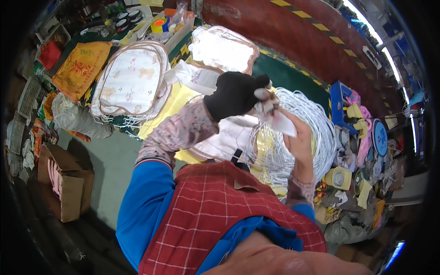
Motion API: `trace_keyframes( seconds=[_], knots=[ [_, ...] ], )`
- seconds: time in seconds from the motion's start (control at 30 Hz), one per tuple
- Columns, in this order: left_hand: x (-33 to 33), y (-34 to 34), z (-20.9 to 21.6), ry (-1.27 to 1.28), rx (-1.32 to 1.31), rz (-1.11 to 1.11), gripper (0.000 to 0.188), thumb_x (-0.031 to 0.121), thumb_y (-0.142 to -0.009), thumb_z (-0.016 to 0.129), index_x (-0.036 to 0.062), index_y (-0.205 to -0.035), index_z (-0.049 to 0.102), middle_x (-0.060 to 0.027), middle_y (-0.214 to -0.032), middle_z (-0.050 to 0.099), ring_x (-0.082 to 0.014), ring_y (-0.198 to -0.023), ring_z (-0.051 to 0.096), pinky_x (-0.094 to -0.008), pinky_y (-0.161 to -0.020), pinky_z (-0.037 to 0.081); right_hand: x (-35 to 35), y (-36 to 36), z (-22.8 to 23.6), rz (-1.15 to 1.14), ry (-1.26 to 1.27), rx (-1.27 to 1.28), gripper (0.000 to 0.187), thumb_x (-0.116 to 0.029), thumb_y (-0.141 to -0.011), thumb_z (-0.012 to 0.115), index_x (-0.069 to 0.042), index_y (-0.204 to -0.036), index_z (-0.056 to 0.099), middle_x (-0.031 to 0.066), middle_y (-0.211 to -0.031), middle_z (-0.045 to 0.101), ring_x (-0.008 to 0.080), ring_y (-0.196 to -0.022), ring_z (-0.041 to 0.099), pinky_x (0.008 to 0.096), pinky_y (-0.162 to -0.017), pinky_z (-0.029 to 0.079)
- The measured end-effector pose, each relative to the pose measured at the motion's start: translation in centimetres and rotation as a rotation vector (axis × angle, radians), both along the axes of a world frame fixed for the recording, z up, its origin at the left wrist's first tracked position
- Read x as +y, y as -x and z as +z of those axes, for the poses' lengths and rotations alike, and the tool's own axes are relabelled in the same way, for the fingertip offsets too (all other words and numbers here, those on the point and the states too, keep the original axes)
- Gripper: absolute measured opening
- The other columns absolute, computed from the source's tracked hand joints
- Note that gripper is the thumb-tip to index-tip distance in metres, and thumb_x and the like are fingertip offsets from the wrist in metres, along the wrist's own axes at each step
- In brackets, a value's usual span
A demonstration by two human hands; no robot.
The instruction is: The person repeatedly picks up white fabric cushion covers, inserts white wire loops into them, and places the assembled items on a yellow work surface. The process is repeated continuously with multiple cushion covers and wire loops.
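My two hands meet above the work table, over a big coil of white cord. My left hand wears a black glove with pale fingertips showing. Its fingers are pinched together against the fingers of my bare right hand. Between them is a small white piece of fabric, whose pointed end hangs down by the right palm. The fingers overlap, so the exact grip is partly hidden. Below my hands lies a white printed cushion panel with a brown edge.
Stacked printed cushion pieces lie at left, and another pile sits at the back. An orange bag is on the far left. A blue bin and small tubs stand at right. On the floor is a cardboard box.
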State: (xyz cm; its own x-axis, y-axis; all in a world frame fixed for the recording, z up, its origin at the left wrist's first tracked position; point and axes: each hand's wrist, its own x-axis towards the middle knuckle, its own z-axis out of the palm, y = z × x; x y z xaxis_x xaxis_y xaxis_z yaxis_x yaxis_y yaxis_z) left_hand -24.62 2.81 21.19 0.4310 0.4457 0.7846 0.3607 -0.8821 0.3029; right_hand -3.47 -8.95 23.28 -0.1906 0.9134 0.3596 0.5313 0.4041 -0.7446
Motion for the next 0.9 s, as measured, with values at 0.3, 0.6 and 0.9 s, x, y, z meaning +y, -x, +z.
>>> trace_keyframes(
  seconds=[0.3, 0.6, 0.9],
  knots=[
    [2.1, 3.2, -2.2, 0.037, -0.073, -0.029, 0.04, 0.025, -0.073, 0.064, 0.0159, -0.112, 0.06, -0.0109, -0.078, 0.065, -0.0284, -0.071, 0.063, -0.0364, -0.064, 0.048, 0.3, -1.8, 0.0, -0.122, 0.134, -0.09, 0.021, -0.014, -0.082, 0.057, -0.001, -0.097, 0.062, 0.0027, -0.078, 0.063, 0.0104, -0.066, 0.056, 0.022, -0.06, 0.043],
    [4.6, 12.2, -4.5, 0.424, 0.357, -0.433, 0.046, 0.022, -0.068, 0.072, 0.0037, -0.108, 0.059, -0.0126, -0.073, 0.059, -0.0306, -0.067, 0.058, -0.0358, -0.061, 0.046, 5.0, -2.0, 0.6, -0.025, -0.144, -0.124, 0.023, -0.02, -0.084, 0.049, -0.003, -0.089, 0.063, 0.0083, -0.056, 0.056, 0.0171, -0.044, 0.049, 0.0294, -0.046, 0.038],
    [4.3, 8.1, -11.2, 0.737, -1.131, 0.23, 0.034, 0.011, -0.086, 0.052, -0.0095, -0.113, 0.052, -0.0155, -0.1, 0.06, -0.0211, -0.088, 0.059, -0.0316, -0.08, 0.047, 2.9, -3.8, -13.3, -0.541, 0.258, 0.671, 0.061, -0.047, -0.094, 0.032, 0.001, -0.075, 0.063, 0.0093, -0.056, 0.059, 0.0142, -0.052, 0.056, 0.0247, -0.053, 0.044]
  ],
)
